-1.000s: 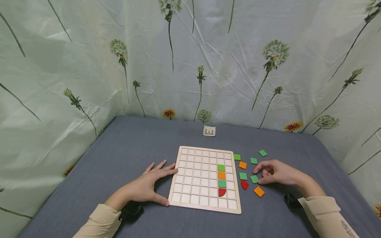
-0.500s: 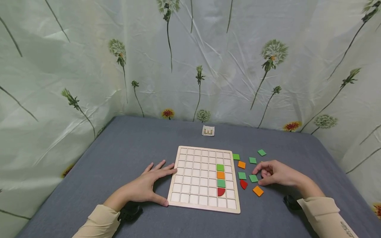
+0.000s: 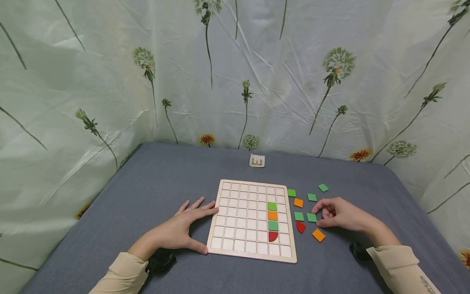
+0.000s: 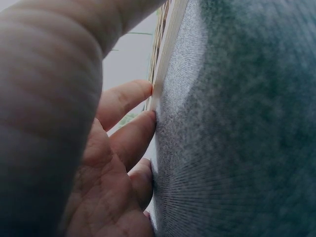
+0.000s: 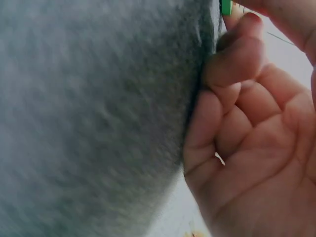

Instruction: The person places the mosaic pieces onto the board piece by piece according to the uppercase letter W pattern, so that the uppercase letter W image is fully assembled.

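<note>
A pale wooden grid board (image 3: 242, 257) lies flat on the table. In one of its columns sit a light green tile (image 3: 271, 206), an orange tile (image 3: 272, 215), a green tile (image 3: 273, 225) and a red rounded piece (image 3: 273, 236). My left hand (image 3: 181, 229) is spread at the board's left edge, thumb and fingertips against it; the left wrist view shows fingers touching the board's side (image 4: 165, 54). Right of the board, my right hand (image 3: 343, 214) pinches a green square tile (image 3: 311, 218) between thumb and index finger, low at the table. Its other fingers are curled in.
Around the right hand lie loose green tiles (image 3: 299, 216), orange tiles (image 3: 318, 235) and a red rounded piece (image 3: 300, 227). A small patterned card (image 3: 257, 160) rests behind the board. A flowered curtain (image 3: 227, 102) hangs behind the grey table (image 3: 176, 175).
The green tile at my right fingertips has turned to lie squarer and shifted slightly away from me. My left hand and the board hold the same place.
</note>
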Demonstrator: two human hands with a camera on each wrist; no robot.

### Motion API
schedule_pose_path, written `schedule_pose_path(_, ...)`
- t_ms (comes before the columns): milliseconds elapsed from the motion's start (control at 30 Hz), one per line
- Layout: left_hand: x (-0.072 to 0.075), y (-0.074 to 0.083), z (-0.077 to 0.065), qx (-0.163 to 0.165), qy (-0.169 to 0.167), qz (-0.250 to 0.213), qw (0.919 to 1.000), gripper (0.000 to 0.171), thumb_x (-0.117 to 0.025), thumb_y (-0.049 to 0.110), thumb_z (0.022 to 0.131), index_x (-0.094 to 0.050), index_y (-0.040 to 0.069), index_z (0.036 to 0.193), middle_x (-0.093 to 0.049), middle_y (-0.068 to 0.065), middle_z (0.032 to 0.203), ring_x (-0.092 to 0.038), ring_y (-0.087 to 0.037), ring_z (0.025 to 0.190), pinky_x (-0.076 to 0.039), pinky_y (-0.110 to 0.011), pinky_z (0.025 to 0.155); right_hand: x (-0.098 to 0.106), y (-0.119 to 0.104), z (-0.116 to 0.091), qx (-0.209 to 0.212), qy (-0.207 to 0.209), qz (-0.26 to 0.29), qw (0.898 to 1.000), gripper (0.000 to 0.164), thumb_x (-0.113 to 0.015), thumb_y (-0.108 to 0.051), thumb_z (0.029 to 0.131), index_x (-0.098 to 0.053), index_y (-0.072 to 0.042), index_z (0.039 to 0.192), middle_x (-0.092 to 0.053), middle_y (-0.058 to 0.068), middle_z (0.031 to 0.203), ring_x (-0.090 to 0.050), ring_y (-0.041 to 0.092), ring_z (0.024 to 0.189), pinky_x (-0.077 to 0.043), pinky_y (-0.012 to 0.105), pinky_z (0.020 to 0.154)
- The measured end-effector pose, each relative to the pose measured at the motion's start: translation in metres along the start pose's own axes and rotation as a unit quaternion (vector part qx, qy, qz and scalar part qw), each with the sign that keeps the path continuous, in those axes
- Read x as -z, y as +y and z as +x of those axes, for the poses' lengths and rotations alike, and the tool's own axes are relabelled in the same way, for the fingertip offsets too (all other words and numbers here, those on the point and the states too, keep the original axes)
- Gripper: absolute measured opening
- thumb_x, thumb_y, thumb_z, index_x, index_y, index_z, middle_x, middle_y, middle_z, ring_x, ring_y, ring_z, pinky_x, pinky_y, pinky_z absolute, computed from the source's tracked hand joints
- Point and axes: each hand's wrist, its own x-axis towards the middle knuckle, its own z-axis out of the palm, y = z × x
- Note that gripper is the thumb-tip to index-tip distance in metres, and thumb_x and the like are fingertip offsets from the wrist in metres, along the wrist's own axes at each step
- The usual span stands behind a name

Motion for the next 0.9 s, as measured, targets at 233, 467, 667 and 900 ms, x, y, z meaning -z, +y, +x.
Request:
schedule_pose_path(233,0.000,0.000,0.000,-0.002,0.001,0.003,1.0000,0.106,-0.096,0.053,0.074,-0.046,0.030,0.165,-0.031,-0.002,0.178,-0.009,-0.043,0.169,0.005,-0.077,0.127,-0.004,-0.002,-0.002,0.009,0.047,-0.041,0.998,0.029,-0.082,-0.012,0.091,-0.071,0.002,0.114,-0.050,-0.007,0.076,-0.045,0.001,0.063,-0.038,0.021,0.058)
schedule_pose_path(467,0.000,0.000,0.000,-0.001,0.000,0.003,1.0000,0.105,-0.095,0.053,0.075,-0.046,0.030,0.165,-0.031,-0.001,0.178,-0.008,-0.043,0.169,0.005,-0.078,0.127,-0.007,-0.007,-0.004,0.002,0.078,-0.062,0.995,0.030,-0.083,-0.014,0.090,-0.072,0.000,0.113,-0.049,-0.006,0.074,-0.044,0.002,0.062,-0.037,0.022,0.057)
schedule_pose_path(667,0.000,-0.001,0.000,-0.002,0.002,0.005,1.0000,0.106,-0.095,0.054,0.075,-0.046,0.030,0.165,-0.031,-0.002,0.178,-0.009,-0.043,0.169,0.005,-0.078,0.126,-0.013,-0.025,-0.005,0.002,0.112,-0.072,0.991,0.030,-0.084,-0.017,0.090,-0.072,-0.003,0.114,-0.049,-0.006,0.072,-0.042,0.003,0.059,-0.037,0.023,0.055)
schedule_pose_path(900,0.000,-0.002,0.000,-0.003,0.002,0.008,1.0000,0.107,-0.095,0.054,0.075,-0.045,0.029,0.165,-0.032,-0.002,0.178,-0.009,-0.044,0.168,0.004,-0.079,0.126,-0.025,-0.045,-0.003,0.010,0.117,-0.053,0.992,0.032,-0.085,-0.016,0.089,-0.072,-0.002,0.115,-0.047,-0.007,0.071,-0.040,0.003,0.057,-0.037,0.023,0.054)
